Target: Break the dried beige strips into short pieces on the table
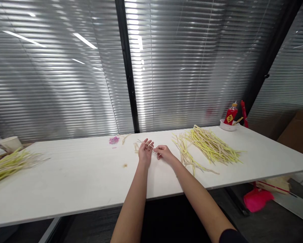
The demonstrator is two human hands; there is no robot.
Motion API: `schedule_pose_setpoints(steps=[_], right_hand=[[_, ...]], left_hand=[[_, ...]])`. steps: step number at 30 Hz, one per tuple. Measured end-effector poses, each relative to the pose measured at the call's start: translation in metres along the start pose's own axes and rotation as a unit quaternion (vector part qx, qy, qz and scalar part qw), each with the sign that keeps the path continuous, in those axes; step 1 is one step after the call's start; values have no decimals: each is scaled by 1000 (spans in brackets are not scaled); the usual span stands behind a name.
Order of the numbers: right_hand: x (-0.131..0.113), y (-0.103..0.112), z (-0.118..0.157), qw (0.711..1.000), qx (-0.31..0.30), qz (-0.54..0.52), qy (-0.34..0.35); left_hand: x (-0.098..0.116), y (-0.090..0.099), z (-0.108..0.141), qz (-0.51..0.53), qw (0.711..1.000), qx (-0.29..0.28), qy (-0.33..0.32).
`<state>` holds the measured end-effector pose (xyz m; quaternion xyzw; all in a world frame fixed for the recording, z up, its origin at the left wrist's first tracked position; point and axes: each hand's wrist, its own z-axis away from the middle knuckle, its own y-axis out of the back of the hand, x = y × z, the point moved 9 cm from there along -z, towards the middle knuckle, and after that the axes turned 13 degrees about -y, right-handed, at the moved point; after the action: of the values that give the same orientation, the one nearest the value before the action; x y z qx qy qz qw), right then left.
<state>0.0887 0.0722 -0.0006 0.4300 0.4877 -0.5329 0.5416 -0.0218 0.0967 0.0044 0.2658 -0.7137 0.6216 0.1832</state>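
While both hands meet at frame centre on the white table (65,175), left hand (145,152) fingers spread with thin pale strips (148,145) threaded across them, right hand (163,152) pinching the strips' end, yellow strip pile (209,145) right of centre.

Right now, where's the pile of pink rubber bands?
In the head view, the pink rubber bands lie on the white table near its far edge, left of the left hand, with a stray pale strip just to their right.
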Motion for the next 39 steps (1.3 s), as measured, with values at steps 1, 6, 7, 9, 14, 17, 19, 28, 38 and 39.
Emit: schedule_pose_setpoints(steps=[1, 6, 7, 9, 14, 17, 19, 28, 38, 39], right_hand=[[0, 1, 0, 1000, 9, 6, 0], [1, 1, -1, 999, 37, 30, 8], [1, 1, -1, 998, 39, 40, 9], [3, -1, -1, 997, 44, 61, 13], [3, -3, 1, 990, 59, 124, 37], [3, -6, 2, 989, 39, 140, 34], [3, -6, 2, 991, 27, 125, 31], [-6, -17, 12, 978, 3, 197, 73], [-6, -16, 11, 941, 28, 321, 102], [-5, -15, 10, 941, 31, 320, 102]], left_hand=[[1, -1, 0, 0, 1000, -8, -4], [3, -6, 2, 6, 1000, -28, -12], [4, -6, 3, 8, 999, -28, -12], [5, -9, 4, 17, 999, -33, -14], [5, -15, 6, 29, 999, -40, -11], [5, -13, 4, 32, 999, -30, -13], [5, -11, 4, 41, 999, -22, -15], [7, -8, 2, 49, 998, -4, -25], [13, -5, 0, 21, 998, 6, -50], [13, -5, 0, 23, 998, 5, -51]])
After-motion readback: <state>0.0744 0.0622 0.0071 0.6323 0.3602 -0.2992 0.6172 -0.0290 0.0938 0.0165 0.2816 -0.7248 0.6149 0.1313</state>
